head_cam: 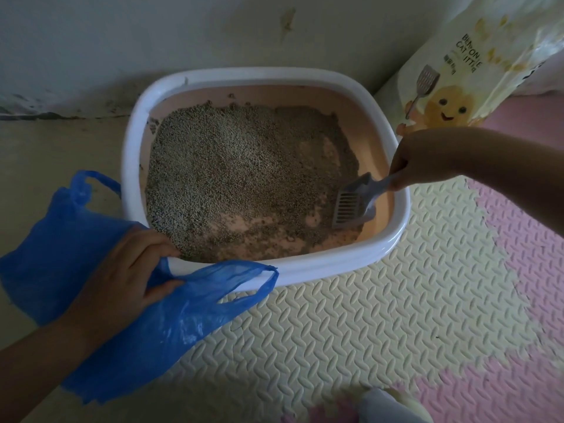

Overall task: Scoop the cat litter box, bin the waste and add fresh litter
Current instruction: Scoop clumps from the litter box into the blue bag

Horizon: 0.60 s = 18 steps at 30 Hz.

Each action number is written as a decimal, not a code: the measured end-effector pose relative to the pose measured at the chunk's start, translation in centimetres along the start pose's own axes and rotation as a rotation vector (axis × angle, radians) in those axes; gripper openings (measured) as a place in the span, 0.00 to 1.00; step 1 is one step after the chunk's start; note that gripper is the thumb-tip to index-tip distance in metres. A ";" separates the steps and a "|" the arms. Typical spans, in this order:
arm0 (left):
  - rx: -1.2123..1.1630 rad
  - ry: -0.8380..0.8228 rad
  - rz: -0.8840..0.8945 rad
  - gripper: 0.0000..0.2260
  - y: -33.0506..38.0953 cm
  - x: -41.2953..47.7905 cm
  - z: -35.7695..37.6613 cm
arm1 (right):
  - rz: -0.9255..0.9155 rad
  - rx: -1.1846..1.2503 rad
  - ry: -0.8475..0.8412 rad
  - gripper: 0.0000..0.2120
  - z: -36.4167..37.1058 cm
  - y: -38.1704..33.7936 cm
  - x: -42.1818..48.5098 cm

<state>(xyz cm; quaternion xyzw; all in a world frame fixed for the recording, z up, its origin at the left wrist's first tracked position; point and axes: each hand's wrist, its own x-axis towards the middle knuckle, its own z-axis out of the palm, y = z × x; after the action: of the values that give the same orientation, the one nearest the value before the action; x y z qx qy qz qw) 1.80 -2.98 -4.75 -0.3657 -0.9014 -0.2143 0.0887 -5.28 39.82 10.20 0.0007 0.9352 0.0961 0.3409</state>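
A litter box [351, 264] with a white rim and pink inside sits on the floor, holding grey litter [232, 166] heaped to the left and far side; bare pink bottom shows near the front. My right hand [415, 160] grips the handle of a grey slotted scoop [354, 203], whose blade stands in the box's near right corner. My left hand [122, 276] pinches the edge of a blue plastic bag [146, 331] that lies at the box's front left corner, one handle draped on the rim.
A cream cat litter sack [476, 62] leans at the back right against the wall [152, 32]. Cream and pink foam mats [381, 315] cover the floor. A pale object [387, 404] shows at the bottom edge.
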 end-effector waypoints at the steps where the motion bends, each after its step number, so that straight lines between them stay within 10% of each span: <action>1: -0.001 0.002 0.003 0.24 0.0 -0.1 0.0 | -0.003 0.013 0.011 0.18 0.1 0.0 0.1; 18: -0.012 0.018 0.008 0.21 0.2 0.1 -0.1 | -0.080 0.366 0.148 0.16 6.0 -6.4 3.7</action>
<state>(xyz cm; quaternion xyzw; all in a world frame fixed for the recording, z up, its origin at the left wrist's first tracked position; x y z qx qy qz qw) 1.86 -2.82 -4.58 -0.3678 -0.8977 -0.2229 0.0953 -3.90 34.86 2.17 0.0184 0.9589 -0.0892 0.2689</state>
